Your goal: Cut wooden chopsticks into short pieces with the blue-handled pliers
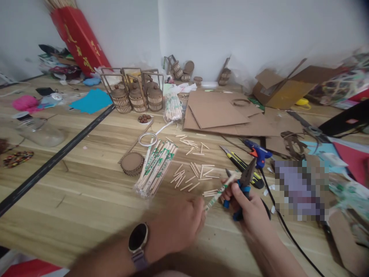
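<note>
Green-printed wrapper (216, 197), end hidden in clenched left hand (184, 218); right hand (253, 211) clasps pliers (248, 174).

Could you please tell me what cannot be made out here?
In the head view:
Left hand: fingertips mostly hidden behind the hand itself.
Held wrapped chopsticks: lettering too small and blurred.
Cardboard box: contents mostly hidden by its walls.
Purplish patch: masked by pixel blocks.
Black cable: far end cut off by bottom edge.
</note>
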`<action>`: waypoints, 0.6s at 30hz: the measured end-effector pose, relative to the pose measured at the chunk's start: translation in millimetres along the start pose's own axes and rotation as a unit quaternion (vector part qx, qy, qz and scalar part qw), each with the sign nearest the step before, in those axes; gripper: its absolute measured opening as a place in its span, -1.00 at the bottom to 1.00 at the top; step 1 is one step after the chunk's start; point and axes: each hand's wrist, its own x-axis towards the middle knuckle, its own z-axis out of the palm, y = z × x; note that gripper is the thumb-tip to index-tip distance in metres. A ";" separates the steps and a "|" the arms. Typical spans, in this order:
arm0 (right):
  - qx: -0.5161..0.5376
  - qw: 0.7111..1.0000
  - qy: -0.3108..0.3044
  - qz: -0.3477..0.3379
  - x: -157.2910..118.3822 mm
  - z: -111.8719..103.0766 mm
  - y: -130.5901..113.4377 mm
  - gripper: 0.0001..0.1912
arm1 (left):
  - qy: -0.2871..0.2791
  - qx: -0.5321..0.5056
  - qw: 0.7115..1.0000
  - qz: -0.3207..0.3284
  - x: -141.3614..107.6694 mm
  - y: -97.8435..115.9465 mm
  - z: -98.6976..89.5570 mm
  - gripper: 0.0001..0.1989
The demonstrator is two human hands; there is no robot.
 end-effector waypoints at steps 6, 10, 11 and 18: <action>0.055 0.997 0.053 0.012 -2.2 0.7 -9.2 -0.54 | -0.048 -0.146 0.987 -0.037 -1.7 3.5 11.3 -0.72; 0.081 0.991 0.106 0.015 -0.8 -4.1 -8.9 -0.56 | -0.083 -0.375 0.923 -0.035 -0.3 0.3 5.7 -0.75; 0.080 0.991 0.110 0.017 -0.3 -5.2 -8.9 -0.55 | -0.090 -0.398 0.912 -0.029 -0.3 0.2 5.5 -0.71; 0.023 0.994 0.106 -0.028 -3.9 -7.3 -3.2 -0.56 | 0.005 -0.314 0.949 -0.003 -3.0 5.4 13.4 -0.66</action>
